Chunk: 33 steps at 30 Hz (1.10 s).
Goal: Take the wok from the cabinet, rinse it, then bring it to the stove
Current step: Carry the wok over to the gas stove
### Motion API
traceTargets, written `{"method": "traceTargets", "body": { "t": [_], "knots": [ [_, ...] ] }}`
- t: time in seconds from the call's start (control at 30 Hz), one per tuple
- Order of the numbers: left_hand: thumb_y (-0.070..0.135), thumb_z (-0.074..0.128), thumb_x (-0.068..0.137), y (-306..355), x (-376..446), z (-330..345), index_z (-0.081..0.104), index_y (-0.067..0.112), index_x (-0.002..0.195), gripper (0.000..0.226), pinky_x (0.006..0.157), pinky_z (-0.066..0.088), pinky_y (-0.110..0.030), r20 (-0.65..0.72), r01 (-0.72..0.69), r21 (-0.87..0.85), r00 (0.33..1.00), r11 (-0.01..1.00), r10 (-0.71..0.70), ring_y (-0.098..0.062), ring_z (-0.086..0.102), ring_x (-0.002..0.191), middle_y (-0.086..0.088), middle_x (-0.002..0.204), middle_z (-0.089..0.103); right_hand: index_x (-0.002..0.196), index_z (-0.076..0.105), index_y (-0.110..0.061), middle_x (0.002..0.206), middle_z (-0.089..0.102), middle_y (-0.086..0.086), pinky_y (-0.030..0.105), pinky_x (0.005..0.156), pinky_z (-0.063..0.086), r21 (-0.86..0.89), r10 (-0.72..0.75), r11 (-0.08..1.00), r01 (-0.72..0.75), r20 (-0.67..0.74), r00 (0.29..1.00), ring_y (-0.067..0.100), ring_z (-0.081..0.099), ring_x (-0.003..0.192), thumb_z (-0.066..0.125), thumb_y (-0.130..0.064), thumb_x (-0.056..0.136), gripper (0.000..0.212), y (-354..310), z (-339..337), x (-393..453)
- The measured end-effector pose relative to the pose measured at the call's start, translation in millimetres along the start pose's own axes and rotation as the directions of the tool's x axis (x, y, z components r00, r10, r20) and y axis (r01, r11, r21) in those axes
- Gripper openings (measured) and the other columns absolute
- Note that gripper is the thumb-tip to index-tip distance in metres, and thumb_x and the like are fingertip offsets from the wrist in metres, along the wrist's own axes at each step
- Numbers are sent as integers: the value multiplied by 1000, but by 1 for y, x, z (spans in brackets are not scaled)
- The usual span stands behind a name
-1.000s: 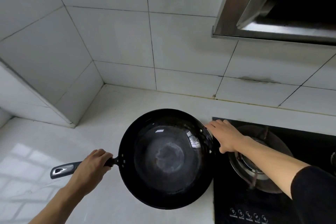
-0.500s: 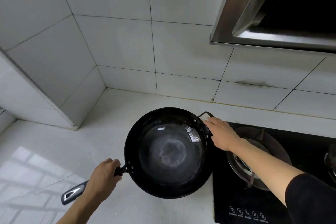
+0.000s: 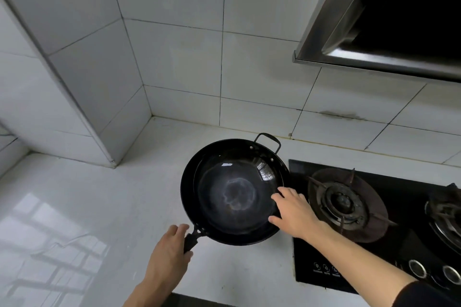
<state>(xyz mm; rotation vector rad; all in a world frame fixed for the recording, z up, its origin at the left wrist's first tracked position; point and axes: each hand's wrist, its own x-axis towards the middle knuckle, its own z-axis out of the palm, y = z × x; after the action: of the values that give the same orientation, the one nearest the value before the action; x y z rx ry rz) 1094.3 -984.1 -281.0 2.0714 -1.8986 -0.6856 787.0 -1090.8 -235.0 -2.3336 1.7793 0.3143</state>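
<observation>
A black wok (image 3: 232,192) with a pale ring on its bottom is over the white counter, just left of the stove (image 3: 374,222). Its small loop handle (image 3: 268,141) points toward the back wall. My left hand (image 3: 172,254) is wrapped around the long handle at the wok's near left, hiding most of it. My right hand (image 3: 293,212) rests on the wok's right rim, fingers over the edge. The nearest burner (image 3: 341,203) lies bare just right of the wok.
White counter (image 3: 82,219) stretches to the left, with a tiled column (image 3: 82,77) at the back left. A steel range hood (image 3: 389,15) hangs above the stove. A second burner (image 3: 446,219) and two knobs (image 3: 434,269) sit at the far right.
The wok has turned, its long handle swinging from left toward me and the loop handle now bare at the back. My right hand slid from the loop handle down the right rim.
</observation>
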Motion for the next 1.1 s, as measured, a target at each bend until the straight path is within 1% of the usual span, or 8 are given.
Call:
{"method": "traceTargets", "body": {
  "t": [0.13,0.23,0.3,0.6,0.7,0.87,1.03,1.1],
  "knots": [
    [19,65,82,4,-18,2,51,25,114,35,73,41,-22,-7,-5,-33,1000,999,5,-11,50,86,10,99,48,136,47,-19,139,47,3,38,105,34,-11,8,1000,-8,11,1000,24,41,130,56,-64,83,70,-21,15,-22],
    [23,62,84,10,-24,1,50,27,110,28,71,41,-20,8,9,-27,1000,1000,-9,-11,50,83,10,96,50,119,56,-20,118,59,1,36,93,38,-59,46,997,-44,20,999,22,50,113,55,-72,77,68,-29,22,-28],
    [23,62,85,15,-25,0,51,27,109,27,67,37,-19,25,12,-8,1000,1000,-12,-11,50,83,9,96,51,111,59,-21,111,60,-1,35,90,38,-75,61,995,-60,10,998,20,51,109,56,-75,74,66,-30,25,-31],
    [22,65,85,34,-29,8,57,24,108,24,65,36,-18,-9,62,4,998,998,-62,-10,49,79,10,94,51,118,59,-22,116,60,-4,34,93,39,-35,15,999,-18,-70,997,16,49,116,59,-64,82,56,-10,32,-36],
    [22,66,84,46,-31,15,57,22,112,30,73,41,-20,-6,69,-19,998,997,-69,-11,47,82,6,99,54,117,59,-21,117,60,-5,34,94,38,-23,18,1000,-20,-64,998,16,48,120,62,-62,81,54,2,28,-32],
    [23,68,81,70,-32,31,56,21,112,33,71,35,-19,2,91,-76,996,993,-91,-12,47,81,9,93,46,110,60,-19,109,57,-6,33,91,37,11,4,1000,-4,-33,999,16,46,118,68,-57,78,51,30,19,-26],
    [25,66,80,87,-36,52,50,19,112,36,70,34,-20,43,142,-118,990,983,-137,-11,43,81,8,96,41,112,62,-22,112,59,-5,33,94,33,40,-93,995,94,-14,996,17,46,116,67,-58,79,49,44,15,-20],
    [29,69,78,93,-40,57,48,22,109,38,68,35,-19,62,137,-163,990,977,-129,-10,47,80,9,98,43,111,63,-23,110,60,-5,32,97,30,25,-152,988,153,-28,988,17,48,112,67,-54,81,44,41,18,-21]
  ]
}}
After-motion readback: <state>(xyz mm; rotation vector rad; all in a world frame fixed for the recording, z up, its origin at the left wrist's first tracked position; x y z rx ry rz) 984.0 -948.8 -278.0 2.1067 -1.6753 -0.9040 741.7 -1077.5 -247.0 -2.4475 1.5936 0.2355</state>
